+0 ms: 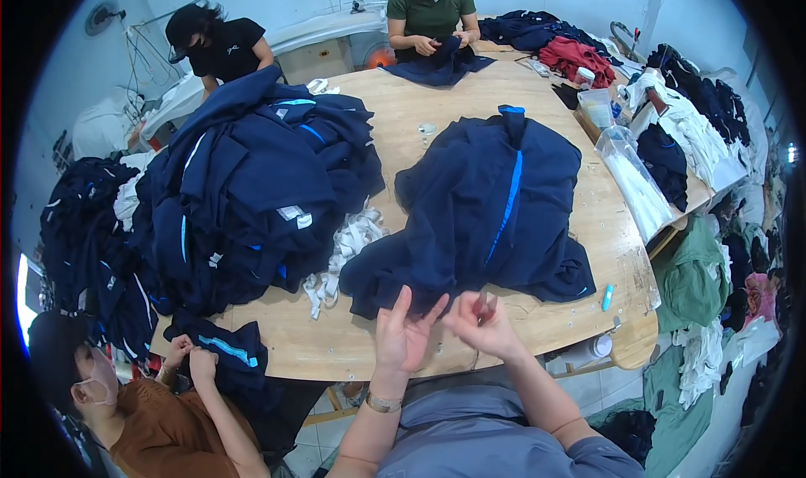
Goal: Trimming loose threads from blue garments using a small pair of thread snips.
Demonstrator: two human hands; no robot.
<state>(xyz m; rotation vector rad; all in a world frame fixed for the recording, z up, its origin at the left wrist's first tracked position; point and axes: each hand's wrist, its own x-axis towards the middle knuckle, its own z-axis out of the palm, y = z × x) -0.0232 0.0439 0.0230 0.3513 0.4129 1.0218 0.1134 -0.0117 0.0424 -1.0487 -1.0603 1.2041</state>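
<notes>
A navy jacket [470, 201] with a bright blue strip down its middle lies spread on the table in front of me. At its near edge is my left hand [405, 333], palm turned up and fingers apart; the fingertips overlap the cloth, and I cannot tell whether they touch it. Just to the right, my right hand [487, 325] is closed, with its fingers curled in. A small dark blur shows at those fingers, too indistinct to name.
A big heap of navy garments [243, 175] fills the left, beside white strips [357, 239]. Co-workers handle dark cloth at the far side, far left and near left. A light-blue marker-like stick [607, 297] lies at right, with a clear plastic bag [634, 175] beyond.
</notes>
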